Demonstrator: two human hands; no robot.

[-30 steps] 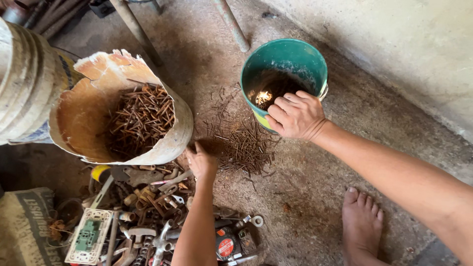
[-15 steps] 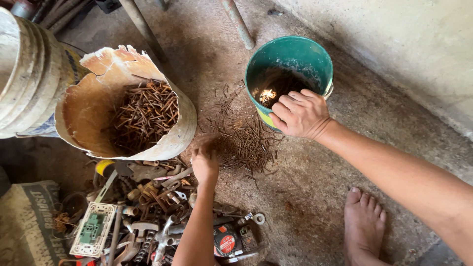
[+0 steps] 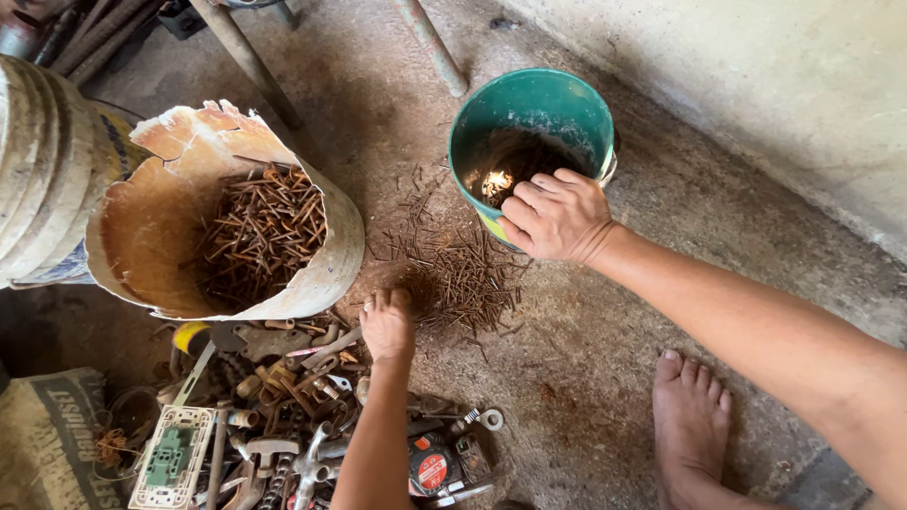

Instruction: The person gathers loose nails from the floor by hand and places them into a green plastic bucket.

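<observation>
since a second ago i've slid my left hand (image 3: 386, 323) back a touch; it lies fingers loosely spread, gripping nothing, at the near edge of the rusty nails (image 3: 460, 272) on the floor. right hand (image 3: 555, 216) stays curled over the green bucket (image 3: 567, 102) rim, just beyond them.

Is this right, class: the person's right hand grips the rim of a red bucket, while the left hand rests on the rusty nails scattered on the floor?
Not quite. The head view shows that the bucket is green, not red. The rest holds: the right hand grips its near rim, while the left hand rests at the edge of the rusty nails scattered on the floor.
</observation>
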